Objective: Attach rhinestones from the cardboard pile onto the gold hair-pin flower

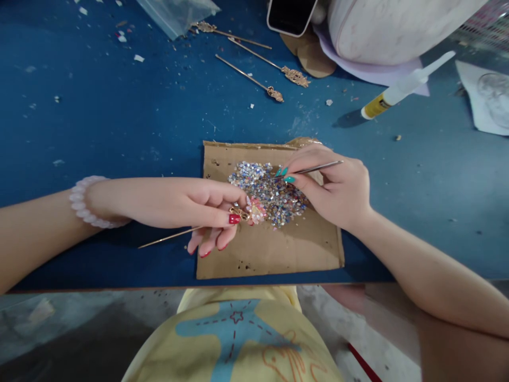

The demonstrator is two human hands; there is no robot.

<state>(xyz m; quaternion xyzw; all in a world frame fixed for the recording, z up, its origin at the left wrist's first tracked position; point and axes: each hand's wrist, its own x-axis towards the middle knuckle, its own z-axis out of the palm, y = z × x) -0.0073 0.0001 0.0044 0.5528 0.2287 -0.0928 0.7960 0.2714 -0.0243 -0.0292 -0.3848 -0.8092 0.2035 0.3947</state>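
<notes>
My left hand (207, 209) pinches a gold hairpin (170, 237) near its ornate head, which carries a pink and white flower ornament (256, 210). The pin's thin stem sticks out to the left below my wrist. My right hand (334, 185) grips slim metal tweezers (320, 167), their tip reaching down to a pile of small glittering rhinestones (286, 207). The pile, mostly silver, blue and amber, lies on a piece of brown cardboard (274, 249). The flower ornament is held at the pile's left edge, over the cardboard.
Several gold hairpins (254, 79) lie at the back of the blue table (119, 122), by a clear plastic bag (177, 13). A phone (291, 16) and a pale rounded object (369, 29) sit further right. A glue bottle with a yellow label (376, 106) stands to the right.
</notes>
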